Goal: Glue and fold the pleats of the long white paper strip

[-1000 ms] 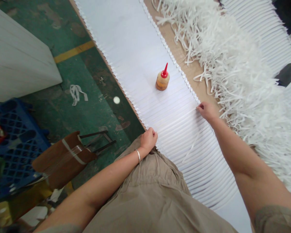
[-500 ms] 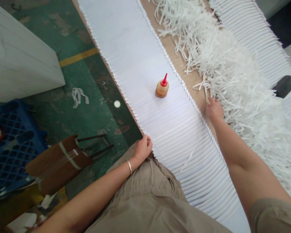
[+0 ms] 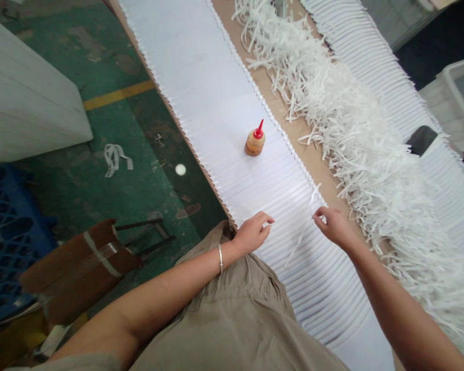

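A long row of overlapping white sheets (image 3: pixel 216 103) covers the near side of the table. My right hand (image 3: pixel 334 225) is above its right edge, thumb and finger pinched on a short white strip (image 3: pixel 315 192) that sticks up past the fingertips. Another thin white strip (image 3: pixel 297 245) lies across the sheets just left of that hand. My left hand (image 3: pixel 254 232) hovers over the sheets' left edge, fingers bent and thumb apart, with nothing seen in it. Farther up the sheets stands a small bottle (image 3: pixel 254 143) with a red pointed nozzle and amber liquid.
A heap of white strips (image 3: pixel 355 134) runs along the brown table top (image 3: pixel 301 139). Beyond it lies a second row of sheets (image 3: pixel 375 67) with a black object (image 3: pixel 421 140). On the left are a brown padded stool (image 3: pixel 81 263), a blue crate (image 3: pixel 15 242) and a white block (image 3: pixel 31 93).
My right hand has come from the strip heap back over the sheets, carrying a strip. My left hand has moved right from the table edge, and its fingers have opened.
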The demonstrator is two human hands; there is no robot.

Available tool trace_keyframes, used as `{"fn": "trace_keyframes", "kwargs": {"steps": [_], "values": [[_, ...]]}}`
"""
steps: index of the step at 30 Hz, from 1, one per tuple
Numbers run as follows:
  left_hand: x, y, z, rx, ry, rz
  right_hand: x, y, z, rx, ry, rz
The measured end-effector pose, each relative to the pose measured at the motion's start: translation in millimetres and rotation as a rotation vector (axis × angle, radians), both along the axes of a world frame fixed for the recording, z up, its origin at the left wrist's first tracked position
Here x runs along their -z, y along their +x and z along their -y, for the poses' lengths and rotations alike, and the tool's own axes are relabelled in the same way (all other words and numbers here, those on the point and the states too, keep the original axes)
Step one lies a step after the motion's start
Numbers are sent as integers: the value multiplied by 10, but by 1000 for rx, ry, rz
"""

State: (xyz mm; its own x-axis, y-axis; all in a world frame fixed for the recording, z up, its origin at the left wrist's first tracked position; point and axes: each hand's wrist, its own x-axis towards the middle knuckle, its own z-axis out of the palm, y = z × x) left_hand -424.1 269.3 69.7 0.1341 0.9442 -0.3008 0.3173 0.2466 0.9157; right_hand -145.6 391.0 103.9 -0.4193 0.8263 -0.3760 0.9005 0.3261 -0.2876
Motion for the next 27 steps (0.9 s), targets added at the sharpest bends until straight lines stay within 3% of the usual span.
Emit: {"fn": "trace_keyframes", "kwargs": {"steps": [2, 4, 6, 8, 11, 14, 19, 23, 25, 27], "values": [[-210, 153, -72, 123, 68, 140, -248, -216, 325, -67, -258, -184], [-349, 239, -113, 249, 24, 282, -456, -392, 530, -87, -429, -327], [-374, 208, -110, 305, -89, 364, -596, -452, 600, -69, -471, -366], [-295, 52, -57, 246, -192, 351, -653, -390, 559, -27, -423, -332], [-83, -302, 93, 54, -288, 246, -587, -203, 398, 33, -359, -283], [119, -593, 270, -73, -323, 173, -396, -92, 225, 44, -352, -261], [317, -731, 441, -274, -338, 62, -129, -106, -70, 21, -288, -195], [199, -555, 369, -266, -178, 2, -208, -284, -198, -44, -348, -187], [38, -362, 267, -163, -56, 99, -322, -463, -162, -108, -410, -188], [-122, -153, 160, -48, -40, 264, -438, -657, -82, -171, -477, -225]]}}
